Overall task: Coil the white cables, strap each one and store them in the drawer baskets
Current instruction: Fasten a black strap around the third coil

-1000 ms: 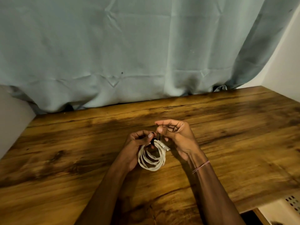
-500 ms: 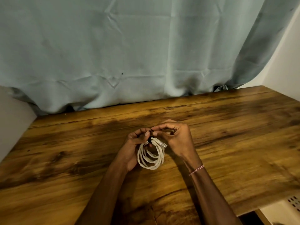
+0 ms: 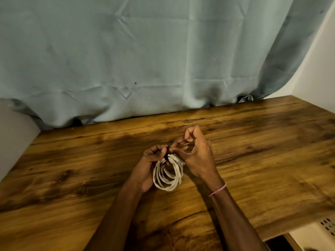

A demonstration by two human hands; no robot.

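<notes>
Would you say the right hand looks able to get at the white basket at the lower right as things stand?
Probably, but not freely: the right hand is busy at the strap on the cable. The basket lies below the table edge, nothing visible between.

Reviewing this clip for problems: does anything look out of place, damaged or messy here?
Nothing stands out. The white cable is neatly coiled, held by the left hand while the right hand works a black strap at its top, above the wooden table.

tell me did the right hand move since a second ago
Yes. The right hand has risen slightly toward the curtain and curled tighter at the black strap, while the white cable coil stays put.
</notes>
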